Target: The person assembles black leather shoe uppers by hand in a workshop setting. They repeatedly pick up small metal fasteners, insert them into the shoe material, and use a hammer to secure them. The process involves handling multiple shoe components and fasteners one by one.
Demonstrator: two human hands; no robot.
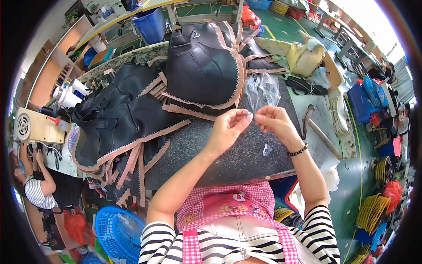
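Over the dark speckled tabletop (198, 141), my left hand (229, 127) pinches something tiny and pale between thumb and forefinger, too small to name. My right hand (279, 125), with a beaded bracelet at the wrist, is closed close beside it, fingertips nearly meeting; what it holds, if anything, cannot be made out. Just beyond both hands lies a crumpled clear plastic bag (263, 90). A small scrap of clear plastic (267, 149) rests below my right hand. Black leather boot uppers (200, 66) with tan zigzag-cut edges are stacked ahead, and more uppers (127, 123) spread to the left.
A hammer (323, 136) lies at the right on the table. Beyond it are folded white cloth (337, 116) and a yellowish block (303, 59). A blue basket (116, 233) stands at lower left. Another person (41, 187) works at the far left beside a cream machine (37, 125).
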